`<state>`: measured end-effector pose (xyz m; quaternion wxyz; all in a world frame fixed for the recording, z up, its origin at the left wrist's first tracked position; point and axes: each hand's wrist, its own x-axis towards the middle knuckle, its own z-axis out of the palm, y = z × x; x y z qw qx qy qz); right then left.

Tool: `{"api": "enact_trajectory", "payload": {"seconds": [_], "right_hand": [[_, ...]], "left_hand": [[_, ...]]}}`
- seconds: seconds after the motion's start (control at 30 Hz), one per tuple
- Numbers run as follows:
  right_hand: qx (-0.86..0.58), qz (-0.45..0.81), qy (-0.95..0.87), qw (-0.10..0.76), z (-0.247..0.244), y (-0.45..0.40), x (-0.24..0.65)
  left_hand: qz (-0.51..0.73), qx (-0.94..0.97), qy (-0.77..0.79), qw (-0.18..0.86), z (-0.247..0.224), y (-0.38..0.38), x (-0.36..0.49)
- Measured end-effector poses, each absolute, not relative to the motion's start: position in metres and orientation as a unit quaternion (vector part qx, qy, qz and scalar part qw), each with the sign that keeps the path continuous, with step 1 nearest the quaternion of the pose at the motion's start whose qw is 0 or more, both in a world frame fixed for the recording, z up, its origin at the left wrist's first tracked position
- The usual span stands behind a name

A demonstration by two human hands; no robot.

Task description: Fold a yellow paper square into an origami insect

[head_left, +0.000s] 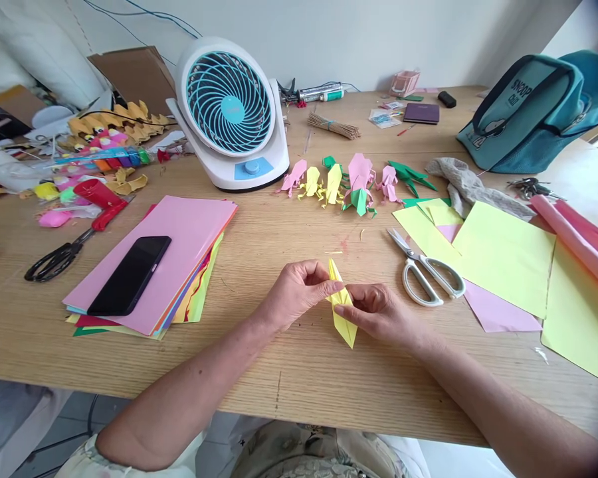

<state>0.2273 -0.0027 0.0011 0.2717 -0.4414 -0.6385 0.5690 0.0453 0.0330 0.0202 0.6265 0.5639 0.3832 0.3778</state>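
Note:
Between my two hands is a folded piece of yellow paper (346,328), a narrow pointed shape standing just above the table near its front edge. My left hand (299,292) pinches its upper part between thumb and fingers. Lower on the right side, my right hand (379,311) grips it with the thumb pressed across the front. The fingertips cover the middle of the folds. White-handled scissors (426,269) lie with blades apart just right of my right hand. Several folded paper figures in pink, yellow and green, among them a large pink one (360,174), stand beyond my hands.
At left, a black phone (132,275) rests on a stack of coloured paper (194,219), near black-handled scissors (62,259). A white fan (229,106) stands behind. Yellow sheets (503,252) spread at right, with a grey cloth (458,182) and a teal bag (528,113) beyond.

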Motion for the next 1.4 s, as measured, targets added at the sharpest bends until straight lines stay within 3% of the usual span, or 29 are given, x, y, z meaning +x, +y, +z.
{"api": "enact_trajectory", "payload": {"seconds": [1.13, 1.4], "right_hand": [[-0.428, 0.528, -0.694, 0.237, 0.003, -0.005, 0.227], [-0.433, 0.521, -0.693, 0.246, 0.002, -0.005, 0.227]], "left_hand": [[0.412, 0.483, 0.407, 0.657, 0.018, 0.04, 0.039], [0.34, 0.617, 0.399, 0.588, 0.021, 0.037, 0.037]]}}
